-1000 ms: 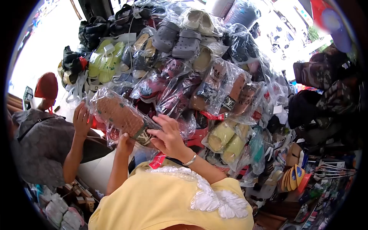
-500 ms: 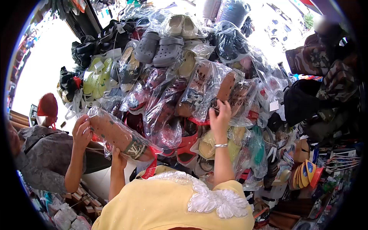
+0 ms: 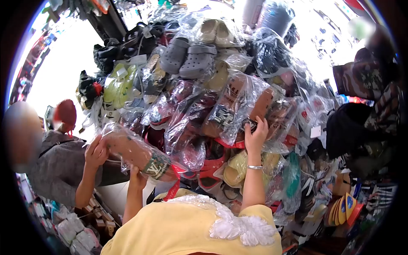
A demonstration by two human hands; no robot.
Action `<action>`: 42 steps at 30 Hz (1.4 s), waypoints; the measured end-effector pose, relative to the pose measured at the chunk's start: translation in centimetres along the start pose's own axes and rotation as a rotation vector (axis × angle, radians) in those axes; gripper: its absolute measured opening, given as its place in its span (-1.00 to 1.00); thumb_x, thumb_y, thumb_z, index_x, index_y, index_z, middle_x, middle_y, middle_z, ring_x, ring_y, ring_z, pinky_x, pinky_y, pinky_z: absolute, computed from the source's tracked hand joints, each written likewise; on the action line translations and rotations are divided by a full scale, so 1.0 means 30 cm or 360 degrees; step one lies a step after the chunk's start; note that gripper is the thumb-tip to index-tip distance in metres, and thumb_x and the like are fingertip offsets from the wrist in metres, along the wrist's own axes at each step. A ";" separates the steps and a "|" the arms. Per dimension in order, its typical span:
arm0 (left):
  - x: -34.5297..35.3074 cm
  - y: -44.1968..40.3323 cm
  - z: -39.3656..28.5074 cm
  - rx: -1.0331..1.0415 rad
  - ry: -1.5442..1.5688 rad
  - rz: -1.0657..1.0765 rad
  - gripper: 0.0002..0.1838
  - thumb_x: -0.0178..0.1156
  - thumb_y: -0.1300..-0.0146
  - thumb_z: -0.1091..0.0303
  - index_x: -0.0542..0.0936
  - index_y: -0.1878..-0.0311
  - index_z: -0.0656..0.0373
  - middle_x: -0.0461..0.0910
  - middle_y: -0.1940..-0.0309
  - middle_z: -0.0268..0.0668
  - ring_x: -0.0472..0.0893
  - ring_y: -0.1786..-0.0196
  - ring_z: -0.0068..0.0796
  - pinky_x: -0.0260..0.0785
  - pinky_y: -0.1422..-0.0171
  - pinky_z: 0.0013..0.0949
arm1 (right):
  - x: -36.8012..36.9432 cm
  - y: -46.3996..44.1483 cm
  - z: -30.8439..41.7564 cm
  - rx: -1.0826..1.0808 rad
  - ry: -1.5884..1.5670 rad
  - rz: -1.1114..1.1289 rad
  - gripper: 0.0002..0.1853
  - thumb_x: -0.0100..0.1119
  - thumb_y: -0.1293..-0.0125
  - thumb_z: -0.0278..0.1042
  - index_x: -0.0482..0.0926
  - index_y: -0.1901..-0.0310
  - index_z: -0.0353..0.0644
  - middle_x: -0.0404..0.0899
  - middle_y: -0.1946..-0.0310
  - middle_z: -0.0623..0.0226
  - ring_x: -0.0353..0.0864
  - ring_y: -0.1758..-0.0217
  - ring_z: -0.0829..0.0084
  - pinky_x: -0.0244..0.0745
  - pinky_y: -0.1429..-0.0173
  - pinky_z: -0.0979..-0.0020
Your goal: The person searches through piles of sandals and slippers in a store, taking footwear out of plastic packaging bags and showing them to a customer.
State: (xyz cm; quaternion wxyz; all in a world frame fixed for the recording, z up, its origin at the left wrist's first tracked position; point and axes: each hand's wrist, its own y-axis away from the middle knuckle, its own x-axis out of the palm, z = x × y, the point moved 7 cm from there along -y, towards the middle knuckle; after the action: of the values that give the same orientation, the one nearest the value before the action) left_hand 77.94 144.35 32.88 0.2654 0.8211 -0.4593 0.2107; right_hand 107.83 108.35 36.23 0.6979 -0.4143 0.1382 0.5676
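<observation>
A slipper in a clear plastic bag (image 3: 134,148), brown with a dark lettered strap, is held at the left. My left hand (image 3: 137,178) is closed on its lower edge near the strap. A co-worker's hand (image 3: 97,152) grips the same bag's upper left end. Over the pile, my right hand (image 3: 256,135), with a silver bangle on the wrist, has its fingers apart against bagged brown slippers (image 3: 262,104). Beside these lies another bagged slipper (image 3: 231,95) with a lettered strap.
The heap holds grey clogs (image 3: 197,61), cream shoes (image 3: 214,32), a bagged yellow-green pair (image 3: 119,87) and red sandals (image 3: 210,176). A person in a grey shirt (image 3: 63,165) is at the left. Dark bags (image 3: 346,131) hang at right, above yellow fan-shaped items (image 3: 342,210).
My right hand has moved slightly down against the pile, its fingers now touching the bagged slippers. The held slipper has tilted a little. The whole view has shifted slightly.
</observation>
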 end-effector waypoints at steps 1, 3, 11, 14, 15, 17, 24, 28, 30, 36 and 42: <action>0.008 -0.003 0.006 0.0021 -0.0047 0.0014 -0.20 0.29 0.02 -0.04 0.26 -0.26 0.12 0.39 -0.15 -0.31 0.39 -0.20 -0.31 0.27 -0.26 -0.16 | -0.018 0.003 0.042 -0.0089 0.0019 -0.0062 -0.52 0.20 -0.14 -0.24 0.39 -0.07 -0.27 0.29 -0.14 -0.13 0.25 -0.22 -0.04 0.12 -0.29 0.12; 0.050 -0.016 0.024 0.0011 -0.0104 0.0061 -0.19 0.29 0.01 -0.05 0.26 -0.26 0.16 0.39 -0.15 -0.27 0.39 -0.20 -0.30 0.26 -0.27 -0.17 | -0.074 0.010 0.129 -0.0198 0.0043 -0.0125 -0.51 0.20 -0.15 -0.25 0.39 -0.08 -0.27 0.30 -0.14 -0.10 0.26 -0.23 0.01 0.14 -0.28 0.15; 0.662 -0.246 0.010 -0.0034 -0.0740 0.1070 0.08 0.21 0.00 -0.25 -0.01 -0.39 0.29 0.18 -0.30 -0.17 0.15 -0.35 -0.34 -0.02 -0.40 -0.26 | -0.077 0.238 0.534 0.0059 -0.1891 0.0987 0.04 0.42 0.03 -0.15 -0.07 -0.38 -0.23 0.10 -0.30 0.10 0.23 -0.29 0.26 0.27 -0.24 0.31; 0.919 -0.279 -0.014 -0.0227 -0.0710 0.1299 -0.14 0.11 -0.28 0.08 -0.20 -0.44 0.11 0.06 -0.37 -0.14 0.06 -0.40 -0.34 -0.05 -0.43 -0.22 | -0.185 0.153 0.504 0.0117 -0.1678 0.0598 0.03 0.40 0.09 -0.30 -0.06 -0.37 -0.28 0.07 -0.32 0.04 0.16 -0.33 0.20 0.19 -0.31 0.26; 1.027 -0.237 -0.062 -0.0007 -0.0698 0.1480 -0.18 0.04 -0.33 0.14 -0.25 -0.45 0.04 0.10 -0.35 -0.11 0.11 -0.37 -0.29 -0.01 -0.40 -0.20 | -0.244 0.107 0.447 0.0227 -0.1658 0.0281 0.02 0.38 0.11 -0.37 -0.05 -0.37 -0.29 0.09 -0.32 0.06 0.14 -0.35 0.20 0.14 -0.34 0.25; 1.057 -0.206 -0.035 0.0176 -0.0779 0.1418 -0.18 0.04 -0.33 0.11 -0.26 -0.44 0.01 0.18 -0.30 -0.09 0.20 -0.32 -0.25 0.05 -0.36 -0.20 | -0.313 0.062 0.280 0.0234 -0.1180 -0.0016 -0.01 0.36 0.11 -0.44 -0.02 -0.36 -0.29 0.12 -0.30 0.08 0.10 -0.36 0.23 0.04 -0.39 0.28; 0.639 0.083 0.213 -0.0554 -0.0534 0.1361 -0.45 0.03 -0.35 0.11 0.22 -0.30 0.18 0.44 -0.09 -0.18 0.39 -0.16 -0.45 0.24 -0.23 -0.31 | -0.167 -0.003 -0.325 0.0348 -0.0034 0.0305 -0.26 0.18 -0.19 -0.19 0.11 -0.29 -0.43 0.20 -0.27 -0.12 0.20 -0.33 0.12 0.03 -0.39 0.31; 0.231 0.292 0.344 -0.0622 -0.1005 0.0777 -0.46 0.02 -0.33 0.17 0.21 -0.30 0.20 0.43 -0.08 -0.10 0.42 -0.13 -0.37 0.23 -0.24 -0.28 | -0.133 0.031 -0.388 0.0309 -0.0222 0.0193 -0.20 0.11 -0.26 -0.07 0.00 -0.32 -0.48 0.18 -0.25 -0.19 0.30 -0.24 0.08 0.19 -0.29 0.28; 0.086 0.400 0.414 -0.0595 -0.0956 0.0532 -0.45 0.02 -0.32 0.19 0.20 -0.30 0.21 0.45 -0.06 -0.09 0.44 -0.11 -0.35 0.25 -0.22 -0.29 | -0.148 0.038 -0.329 0.0249 -0.0175 0.0115 -0.22 0.13 -0.25 -0.09 0.06 -0.28 -0.53 0.21 -0.21 -0.24 0.32 -0.21 0.06 0.21 -0.27 0.25; -0.138 0.550 0.482 -0.0573 -0.0731 0.0028 -0.41 0.08 -0.23 0.28 0.20 -0.28 0.28 0.52 0.11 -0.12 0.53 0.09 -0.38 0.39 -0.03 -0.33 | -0.210 0.087 -0.109 -0.0325 0.0607 -0.0172 -0.37 0.11 -0.28 -0.25 0.14 -0.28 -0.38 0.30 -0.17 -0.10 0.33 -0.21 0.05 0.25 -0.26 0.20; -0.277 0.634 0.394 -0.0321 -0.0741 0.0003 -0.44 0.07 -0.23 0.31 0.22 -0.26 0.30 0.53 0.16 -0.13 0.55 0.14 -0.40 0.41 0.02 -0.35 | -0.126 0.462 0.408 -0.0401 -0.0243 0.0290 -0.43 0.09 -0.29 -0.28 0.18 -0.26 -0.35 0.25 -0.22 -0.02 0.29 -0.25 0.12 0.21 -0.29 0.22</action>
State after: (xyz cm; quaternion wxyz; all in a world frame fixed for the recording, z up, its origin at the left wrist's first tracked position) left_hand 58.61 133.93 23.49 0.2328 0.8165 -0.5275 -0.0307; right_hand 90.66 114.97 40.46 0.5946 -0.4399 0.0495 0.6712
